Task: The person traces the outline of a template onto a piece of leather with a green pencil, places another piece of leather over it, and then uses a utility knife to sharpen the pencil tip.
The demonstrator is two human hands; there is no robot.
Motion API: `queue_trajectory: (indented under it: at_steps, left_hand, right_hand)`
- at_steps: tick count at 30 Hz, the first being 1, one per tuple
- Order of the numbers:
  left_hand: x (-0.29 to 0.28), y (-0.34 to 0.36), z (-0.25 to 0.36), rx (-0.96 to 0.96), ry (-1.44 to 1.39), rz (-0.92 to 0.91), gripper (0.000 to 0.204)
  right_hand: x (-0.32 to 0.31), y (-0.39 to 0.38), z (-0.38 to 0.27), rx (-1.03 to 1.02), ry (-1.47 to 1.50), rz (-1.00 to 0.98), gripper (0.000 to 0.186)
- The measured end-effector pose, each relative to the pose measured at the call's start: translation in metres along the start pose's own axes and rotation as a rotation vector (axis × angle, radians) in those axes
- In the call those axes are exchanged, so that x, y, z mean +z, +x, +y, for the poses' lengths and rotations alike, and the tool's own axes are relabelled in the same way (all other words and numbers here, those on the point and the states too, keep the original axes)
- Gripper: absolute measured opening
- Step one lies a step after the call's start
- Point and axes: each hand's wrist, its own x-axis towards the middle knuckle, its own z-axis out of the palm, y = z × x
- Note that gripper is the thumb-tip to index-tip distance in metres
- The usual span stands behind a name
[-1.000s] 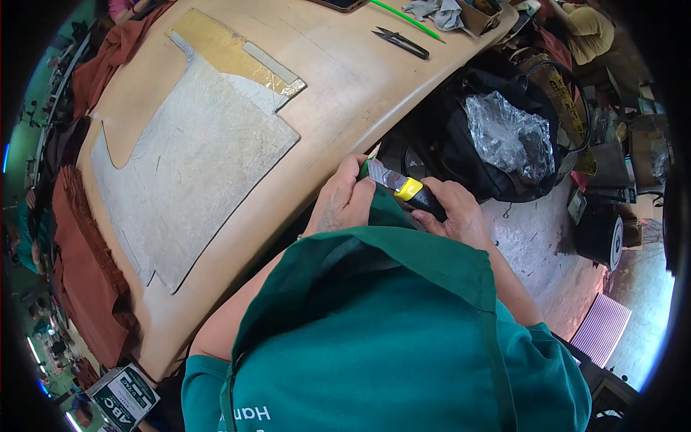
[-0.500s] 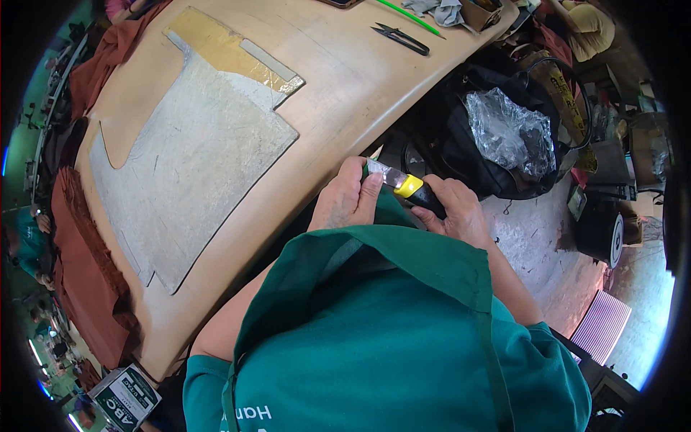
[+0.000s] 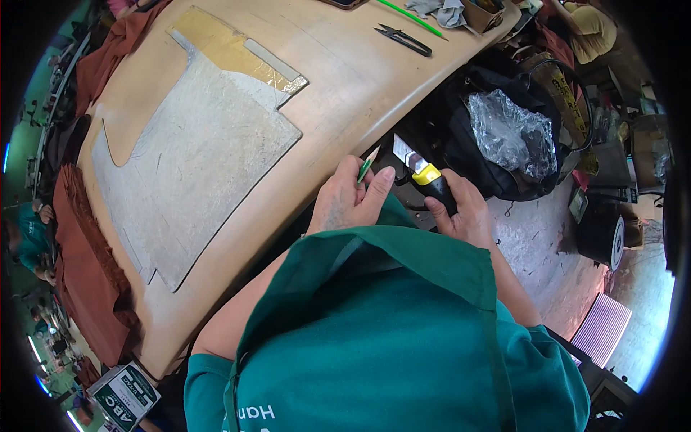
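Near the front edge of the tan table, my left hand (image 3: 347,198) is closed on a short green pencil (image 3: 365,170), its pale cut tip pointing up. Just to its right, my right hand (image 3: 461,209) grips a black and yellow utility knife (image 3: 429,178), with the metal blade raised beside the pencil tip, apart from it. A pale grey pattern piece (image 3: 198,155) with a yellow upper section lies on the table, left of my hands. Both forearms are partly hidden by my green apron (image 3: 389,259).
On the table (image 3: 338,86) are black thread snips (image 3: 403,41), a long green stick (image 3: 410,18) and grey rags. Reddish-brown material (image 3: 83,266) lies along the left. A black bag with clear plastic (image 3: 511,133) and assorted clutter are at the right. Other people work at the edges.
The knife has tilted and moved up to the right, away from the pencil tip, uncovering more of the green pencil. My left thumb has shifted a little to the right.
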Motion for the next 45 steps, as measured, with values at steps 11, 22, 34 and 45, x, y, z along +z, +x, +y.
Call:
queue_trajectory:
  at_steps: [11,22,34,45]
  left_hand:
    - [0.002,-0.002,0.001,0.064,-0.092,-0.083,0.026]
    - [0.005,-0.001,-0.005,0.08,-0.028,0.014,0.029]
    - [0.005,0.008,-0.009,0.091,0.117,0.101,0.042]
    - [0.003,0.004,-0.008,0.112,-0.117,0.003,0.043]
  right_hand:
    - [-0.001,-0.002,0.0,-0.04,0.017,-0.184,0.046]
    - [-0.001,0.0,-0.003,-0.069,-0.043,-0.141,0.046]
    - [0.009,-0.001,0.007,0.079,0.019,0.012,0.042]
    - [0.005,-0.002,0.0,-0.014,0.04,-0.161,0.044]
